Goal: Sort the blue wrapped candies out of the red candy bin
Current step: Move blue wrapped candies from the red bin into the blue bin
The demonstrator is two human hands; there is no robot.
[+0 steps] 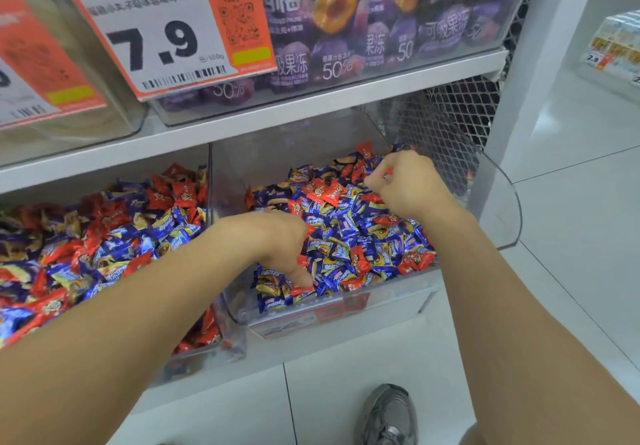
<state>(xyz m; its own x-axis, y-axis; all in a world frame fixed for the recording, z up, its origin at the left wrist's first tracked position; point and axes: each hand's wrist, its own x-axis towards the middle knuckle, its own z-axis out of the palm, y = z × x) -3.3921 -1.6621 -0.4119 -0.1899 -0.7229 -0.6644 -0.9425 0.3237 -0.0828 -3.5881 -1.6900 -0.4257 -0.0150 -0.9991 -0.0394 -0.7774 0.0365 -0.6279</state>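
Two clear plastic bins sit side by side on the low shelf, both holding mixed blue and red wrapped candies. My left hand [280, 244] reaches into the right bin [498, 209] near its front, fingers curled down into the pile with a red candy [300, 289] at the fingertips. My right hand [408, 185] hovers over the back of the same bin, fingers curled and pinching a small red wrapper [389, 170]. Blue candies [346, 230] lie between the two hands. The left bin [228, 344] has more candies [104, 247] under my left forearm.
A white shelf edge [311, 98] runs just above the bins, with an orange 7.9 price tag [166, 29] and purple jelly packs [381, 22] above. A wire mesh panel [446, 122] stands behind the right bin. A grey shoe [389, 417] stands on the white floor below.
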